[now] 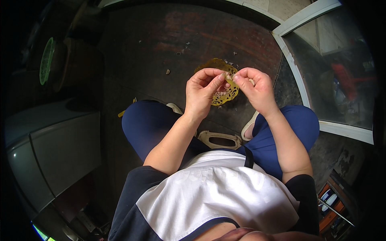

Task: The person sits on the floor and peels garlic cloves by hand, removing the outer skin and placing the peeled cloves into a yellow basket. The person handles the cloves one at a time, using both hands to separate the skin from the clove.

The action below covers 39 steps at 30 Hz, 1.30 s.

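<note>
My left hand (201,90) and my right hand (256,90) are raised above a yellow openwork plastic basket (233,92). Between the fingertips of both hands is a small pale piece (228,76), perhaps a garlic clove; it is too small to tell for sure. Another pale bit (251,81) shows by the curled fingers of my right hand. Pinkish-white flakes like papery skins (221,94) lie in the basket, partly hidden by my left hand.
A small pale piece (168,72) and scattered scraps (187,43) lie on the dark floor. A white-framed glass door (294,69) stands at the right. At the left are a grey cabinet-like box (66,153) and a green-rimmed container (42,61). The beige stool edge (220,146) shows between my legs.
</note>
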Tool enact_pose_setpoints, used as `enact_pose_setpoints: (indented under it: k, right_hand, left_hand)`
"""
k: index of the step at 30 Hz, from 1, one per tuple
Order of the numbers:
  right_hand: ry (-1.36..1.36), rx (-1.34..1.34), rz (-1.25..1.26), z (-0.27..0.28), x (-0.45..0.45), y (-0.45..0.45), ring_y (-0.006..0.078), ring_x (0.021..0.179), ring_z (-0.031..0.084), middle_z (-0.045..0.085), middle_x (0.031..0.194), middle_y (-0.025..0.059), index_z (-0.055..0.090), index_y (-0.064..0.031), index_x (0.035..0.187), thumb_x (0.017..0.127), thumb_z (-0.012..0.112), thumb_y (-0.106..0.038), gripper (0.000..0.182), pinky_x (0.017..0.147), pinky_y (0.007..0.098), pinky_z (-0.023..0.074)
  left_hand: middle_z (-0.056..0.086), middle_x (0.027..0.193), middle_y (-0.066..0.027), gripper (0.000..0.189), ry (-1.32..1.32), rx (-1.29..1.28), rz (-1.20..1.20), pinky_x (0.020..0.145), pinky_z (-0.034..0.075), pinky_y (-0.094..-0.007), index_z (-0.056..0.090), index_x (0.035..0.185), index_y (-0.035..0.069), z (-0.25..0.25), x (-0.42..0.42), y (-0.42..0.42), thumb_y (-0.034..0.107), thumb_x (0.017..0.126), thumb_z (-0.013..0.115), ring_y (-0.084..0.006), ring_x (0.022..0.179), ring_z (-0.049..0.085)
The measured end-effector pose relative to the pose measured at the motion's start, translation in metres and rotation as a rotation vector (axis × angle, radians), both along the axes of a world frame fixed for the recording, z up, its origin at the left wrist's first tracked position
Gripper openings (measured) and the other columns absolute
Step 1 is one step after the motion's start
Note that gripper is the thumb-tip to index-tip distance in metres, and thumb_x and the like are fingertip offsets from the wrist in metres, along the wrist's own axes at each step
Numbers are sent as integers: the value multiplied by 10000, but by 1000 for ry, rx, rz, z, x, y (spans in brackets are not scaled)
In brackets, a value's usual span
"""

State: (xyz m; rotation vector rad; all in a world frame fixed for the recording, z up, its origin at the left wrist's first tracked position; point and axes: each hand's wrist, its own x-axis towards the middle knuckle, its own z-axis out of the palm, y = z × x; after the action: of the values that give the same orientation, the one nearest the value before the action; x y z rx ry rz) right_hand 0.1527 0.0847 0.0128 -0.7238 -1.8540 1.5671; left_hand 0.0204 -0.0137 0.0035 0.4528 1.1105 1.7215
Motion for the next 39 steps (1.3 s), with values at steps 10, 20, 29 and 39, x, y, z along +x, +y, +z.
enact_pose_setpoints:
  k: [10,20,29,39]
  right_hand:
    - [-112,-93,49,3,1,-2,-13,545,365,454,600,-74,592,9,825,818,606,-10,25,512,158,347]
    - [-44,-74,-14,1,-5,-10,-10,505,381,440,531,-64,576,8,776,802,582,-8,31,464,174,340]
    - [102,-187,36,-2,-8,-8,27,577,481,597,664,-4,601,17,797,838,624,-78,106,511,185,382]
    - [-134,28,90,4,0,-2,35,498,440,538,555,11,589,10,758,803,619,-57,86,470,214,372]
  left_hand:
    - [643,889,-97,82,15,5,57,690,523,-260,591,944,-8,-5,12,-1,40,878,595,-141,745,625]
    - [624,876,-86,81,-167,74,96,648,507,-243,578,963,-2,-5,22,-3,35,892,568,-131,722,598]
    - [626,833,-64,78,-148,52,102,640,513,-228,573,945,1,-1,15,-2,51,886,587,-110,706,606]
    - [636,835,-64,87,121,-16,68,657,512,-234,580,944,-2,-3,17,-4,59,884,597,-111,706,609]
